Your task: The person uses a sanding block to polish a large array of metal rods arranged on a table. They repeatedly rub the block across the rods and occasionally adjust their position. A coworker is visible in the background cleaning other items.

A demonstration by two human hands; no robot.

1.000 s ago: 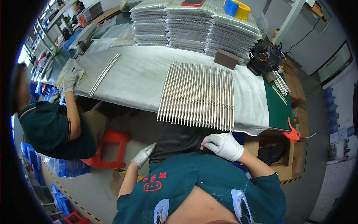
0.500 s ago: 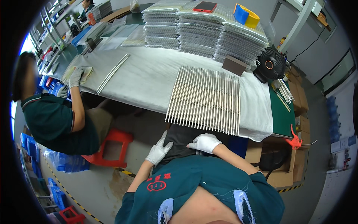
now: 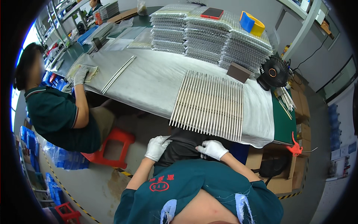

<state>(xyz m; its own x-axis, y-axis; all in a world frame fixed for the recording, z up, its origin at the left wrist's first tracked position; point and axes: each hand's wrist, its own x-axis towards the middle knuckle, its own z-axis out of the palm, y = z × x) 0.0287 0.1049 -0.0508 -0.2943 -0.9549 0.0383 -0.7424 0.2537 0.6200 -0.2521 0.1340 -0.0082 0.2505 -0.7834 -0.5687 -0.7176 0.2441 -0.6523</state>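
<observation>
My left hand (image 3: 157, 148), in a white glove, rests at the left edge of the dark cloth over my lap (image 3: 181, 146). Its fingers are curled together, and what they grip, if anything, is hidden. On the lap's right side lies my gloved right hand (image 3: 213, 150), closed, with the thumb pointing inward; nothing nameable shows in it. Both hands are below the table's front edge, apart from the thin silvery rods (image 3: 209, 106). Those rods lie side by side in a wide row on the white cloth (image 3: 149, 78), their near ends close to the edge.
Stacks of bubble-wrapped packs (image 3: 205, 37) stand behind, topped by a phone (image 3: 212, 14) and a yellow-blue tape roll (image 3: 257, 28). A brown block (image 3: 239, 72) and black fan (image 3: 274, 72) sit right. Leftward are a few loose rods (image 3: 118, 74) and a seated co-worker (image 3: 59, 115).
My left hand's fingers have gone from spread to curled. My right hand has shifted slightly down and stays closed. The whole view has tilted a little; the rods lie as before.
</observation>
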